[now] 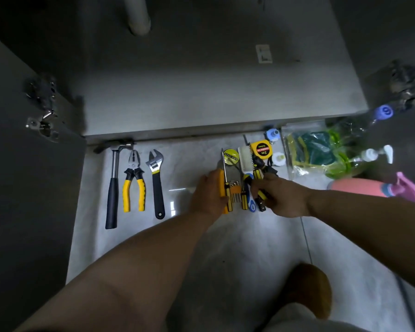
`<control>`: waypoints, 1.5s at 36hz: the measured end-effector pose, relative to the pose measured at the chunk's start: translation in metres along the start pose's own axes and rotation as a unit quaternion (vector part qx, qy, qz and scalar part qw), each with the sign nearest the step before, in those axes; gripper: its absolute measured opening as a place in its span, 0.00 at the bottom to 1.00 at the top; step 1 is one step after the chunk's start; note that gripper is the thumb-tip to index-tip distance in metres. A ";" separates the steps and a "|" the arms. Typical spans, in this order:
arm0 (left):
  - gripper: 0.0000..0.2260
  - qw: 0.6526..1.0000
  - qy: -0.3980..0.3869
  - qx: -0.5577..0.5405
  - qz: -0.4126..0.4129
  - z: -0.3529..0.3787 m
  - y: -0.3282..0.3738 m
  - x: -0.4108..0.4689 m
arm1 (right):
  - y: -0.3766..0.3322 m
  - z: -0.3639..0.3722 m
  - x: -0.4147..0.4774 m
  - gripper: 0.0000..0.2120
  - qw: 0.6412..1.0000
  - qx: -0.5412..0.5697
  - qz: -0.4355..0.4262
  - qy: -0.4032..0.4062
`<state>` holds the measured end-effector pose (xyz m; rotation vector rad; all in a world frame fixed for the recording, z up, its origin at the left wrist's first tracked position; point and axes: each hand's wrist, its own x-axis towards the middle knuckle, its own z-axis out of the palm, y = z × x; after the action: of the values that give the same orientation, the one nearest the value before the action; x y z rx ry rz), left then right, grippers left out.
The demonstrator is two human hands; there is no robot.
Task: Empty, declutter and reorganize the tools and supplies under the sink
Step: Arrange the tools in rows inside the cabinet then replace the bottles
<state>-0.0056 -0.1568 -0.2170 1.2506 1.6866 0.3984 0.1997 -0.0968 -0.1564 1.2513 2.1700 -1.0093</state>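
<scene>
On the floor tile in front of the open sink cabinet (201, 92) lie a black-handled hammer (113, 188), yellow pliers (134, 183) and an adjustable wrench (156, 183), side by side. To their right sits a heap of small tools: a yellow tape measure (261, 149), a yellow tape roll (231, 156), a hex key set (236, 191) and yellow-black screwdrivers. My left hand (207, 195) grips a yellow tool with a long screwdriver (224, 171) against it. My right hand (283, 197) closes around a yellow-black screwdriver handle (258, 174) in the heap.
A clear bag of green items (321, 149), white and blue bottle caps (272, 134), a pump bottle (379, 154) and a pink spray bottle (359, 186) lie at the right. Open cabinet doors stand on both sides. A white drain pipe (139, 17) hangs inside. My knee (307, 291) is below.
</scene>
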 end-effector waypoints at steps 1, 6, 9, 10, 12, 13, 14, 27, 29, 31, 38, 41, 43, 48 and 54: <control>0.32 1.000 0.001 0.002 0.001 -0.001 -0.001 0.000 | -0.001 0.001 -0.002 0.14 1.000 0.017 0.002 0.013; 0.25 1.000 0.013 0.012 -0.013 -0.006 -0.004 -0.003 | -0.011 0.010 -0.003 0.15 0.995 0.059 0.005 0.083; 0.21 0.999 0.032 0.012 -0.026 -0.009 -0.007 -0.006 | -0.025 0.019 0.001 0.15 0.992 0.069 0.009 0.106; 0.19 0.999 0.040 0.006 -0.032 -0.011 -0.008 -0.006 | -0.031 0.022 0.004 0.16 0.991 0.075 0.009 0.108; 0.17 0.998 0.052 0.003 -0.044 -0.014 -0.012 -0.006 | -0.043 0.027 0.013 0.15 0.990 0.085 0.006 0.109; 0.16 0.997 0.057 0.004 -0.048 -0.016 -0.014 -0.006 | -0.049 0.028 0.018 0.14 0.990 0.089 0.003 0.109; 0.15 0.996 0.065 0.003 -0.054 -0.018 -0.017 -0.005 | -0.055 0.030 0.023 0.13 0.990 0.092 0.000 0.108; 0.16 0.983 0.148 -0.005 -0.104 -0.041 -0.046 -0.020 | -0.096 0.062 0.072 0.14 0.985 0.113 0.017 0.129; 0.16 0.984 0.144 0.020 -0.100 -0.041 -0.049 -0.020 | -0.100 0.065 0.075 0.14 0.984 0.118 0.015 0.133; 0.16 0.983 0.146 0.043 -0.100 -0.039 -0.051 -0.020 | -0.102 0.067 0.076 0.15 0.983 0.123 0.011 0.134; 0.19 0.988 0.122 0.000 -0.097 -0.041 -0.049 -0.016 | -0.116 0.069 0.080 0.15 0.972 0.168 -0.006 0.164; 0.16 0.994 0.084 0.029 -0.069 -0.041 -0.049 -0.011 | -0.122 0.068 0.081 0.16 0.968 0.172 -0.011 0.181; 0.11 0.995 0.075 0.033 -0.053 -0.039 -0.049 -0.008 | -0.121 0.067 0.080 0.16 0.967 0.168 -0.009 0.192; 0.12 0.997 0.054 -0.042 -0.044 -0.029 -0.037 -0.009 | -0.103 0.057 0.070 0.21 0.960 0.166 0.033 0.225; 0.15 0.997 0.019 -0.068 -0.033 -0.006 -0.031 -0.016 | -0.074 0.045 0.052 0.14 0.961 0.126 0.034 0.243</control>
<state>-0.0278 -0.1820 -0.2283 1.0914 1.6993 0.4925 0.1106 -0.1274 -0.1923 1.8433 2.3812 -1.0604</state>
